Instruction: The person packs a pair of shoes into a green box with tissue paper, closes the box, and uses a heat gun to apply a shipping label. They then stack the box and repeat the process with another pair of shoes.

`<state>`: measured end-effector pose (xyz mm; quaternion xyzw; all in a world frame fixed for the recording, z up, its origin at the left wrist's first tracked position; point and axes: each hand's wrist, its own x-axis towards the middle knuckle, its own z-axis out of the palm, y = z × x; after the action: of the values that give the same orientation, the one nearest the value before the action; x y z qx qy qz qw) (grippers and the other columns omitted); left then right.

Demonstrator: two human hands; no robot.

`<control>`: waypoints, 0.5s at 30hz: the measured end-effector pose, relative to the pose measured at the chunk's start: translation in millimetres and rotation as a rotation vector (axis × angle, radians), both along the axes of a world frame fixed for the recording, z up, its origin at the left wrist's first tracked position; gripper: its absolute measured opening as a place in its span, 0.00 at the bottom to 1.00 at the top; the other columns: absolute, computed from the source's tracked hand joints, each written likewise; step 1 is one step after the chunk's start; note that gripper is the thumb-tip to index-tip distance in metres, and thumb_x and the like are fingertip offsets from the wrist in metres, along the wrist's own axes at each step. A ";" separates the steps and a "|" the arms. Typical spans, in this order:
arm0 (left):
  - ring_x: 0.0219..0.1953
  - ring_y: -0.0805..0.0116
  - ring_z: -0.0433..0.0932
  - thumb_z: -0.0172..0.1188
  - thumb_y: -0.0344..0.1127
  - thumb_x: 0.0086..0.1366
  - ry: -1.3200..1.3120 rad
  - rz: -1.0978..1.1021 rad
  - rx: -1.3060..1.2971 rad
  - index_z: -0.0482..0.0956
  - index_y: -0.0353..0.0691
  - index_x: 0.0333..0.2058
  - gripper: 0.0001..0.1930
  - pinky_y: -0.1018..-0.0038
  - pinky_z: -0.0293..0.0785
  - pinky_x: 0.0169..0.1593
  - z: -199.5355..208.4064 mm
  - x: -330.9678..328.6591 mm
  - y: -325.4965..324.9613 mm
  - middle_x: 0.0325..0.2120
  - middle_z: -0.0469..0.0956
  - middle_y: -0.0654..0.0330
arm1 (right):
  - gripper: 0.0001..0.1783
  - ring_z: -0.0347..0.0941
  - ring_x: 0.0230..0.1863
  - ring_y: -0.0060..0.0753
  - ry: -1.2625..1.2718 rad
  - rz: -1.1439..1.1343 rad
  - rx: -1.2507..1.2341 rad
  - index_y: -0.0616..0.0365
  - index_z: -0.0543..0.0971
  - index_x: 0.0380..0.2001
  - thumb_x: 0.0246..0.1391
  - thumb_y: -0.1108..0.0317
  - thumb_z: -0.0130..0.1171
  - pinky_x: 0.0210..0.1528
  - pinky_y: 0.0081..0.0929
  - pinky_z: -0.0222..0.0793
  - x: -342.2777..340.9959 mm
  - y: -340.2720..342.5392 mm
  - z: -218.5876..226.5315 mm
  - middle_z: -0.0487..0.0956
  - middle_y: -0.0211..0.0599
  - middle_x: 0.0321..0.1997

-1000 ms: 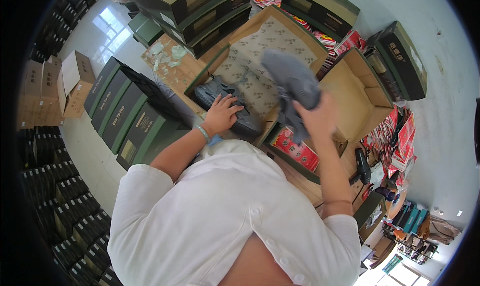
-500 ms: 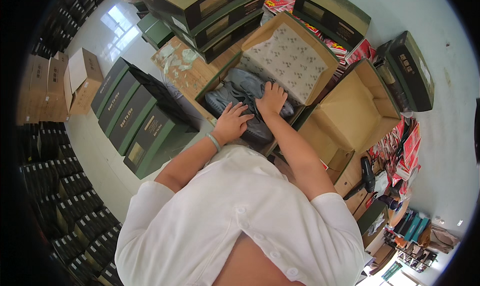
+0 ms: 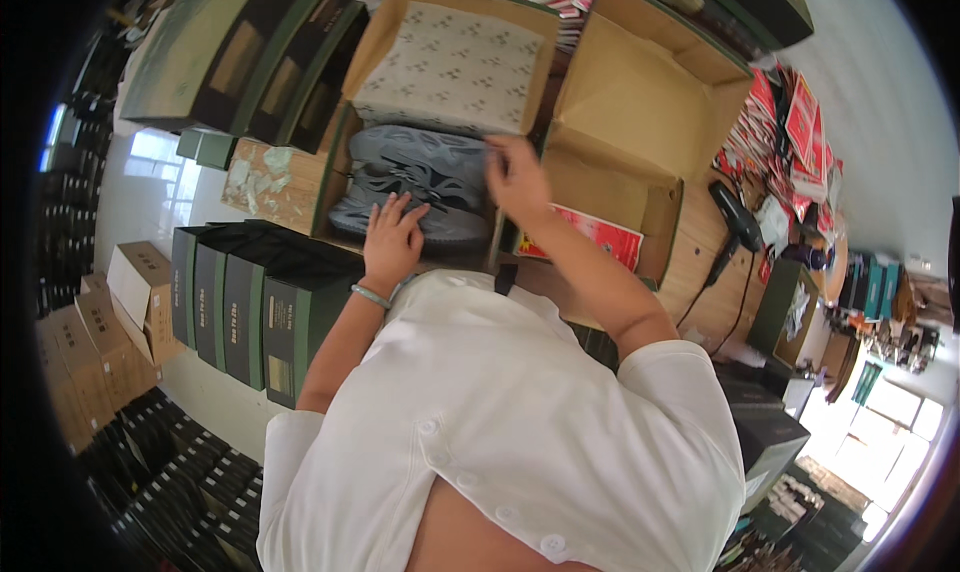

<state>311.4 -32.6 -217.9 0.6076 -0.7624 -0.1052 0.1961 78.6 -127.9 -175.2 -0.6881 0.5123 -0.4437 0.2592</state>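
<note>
A pair of grey lace-up sneakers [image 3: 425, 150] lies side by side in an open shoe box [image 3: 334, 162]. Patterned tissue paper [image 3: 460, 67] covers the inside of its raised lid. My left hand [image 3: 394, 238] rests on the nearer sneaker, fingers spread and holding nothing. Off the sneakers, by the box's right edge, is my right hand [image 3: 515, 180]; its fingers are smeared by motion. Just right of it a second open shoe box [image 3: 640, 87], brown inside, holds a red printed packet [image 3: 605, 240], partly covered by my right forearm.
Stacked dark green shoe boxes [image 3: 245, 72] stand at the back left, with a row of more boxes [image 3: 240, 317] below. A black hair dryer [image 3: 738, 215] lies on the wooden table [image 3: 700, 257] near a pile of red packets [image 3: 808, 137]. Brown cartons [image 3: 140, 297] stand at far left.
My right hand has come off the sneakers and moved to the box's right edge. My left hand stays on the sneakers. The view has turned, and the red packet now shows.
</note>
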 end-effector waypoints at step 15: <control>0.65 0.52 0.65 0.52 0.32 0.65 -0.071 -0.027 0.025 0.78 0.54 0.53 0.19 0.52 0.56 0.68 1.1 -1.7 -7.2 0.59 0.71 0.58 | 0.34 0.73 0.57 0.51 0.974 0.087 0.768 0.56 0.72 0.52 0.41 0.59 0.72 0.58 0.49 0.66 -223.7 45.0 -104.6 0.78 0.49 0.51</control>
<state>309.7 -39.8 -216.7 0.6031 -0.7757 -0.0957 0.1596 -145.2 -82.9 -279.8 -0.6893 0.6663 0.1482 0.2428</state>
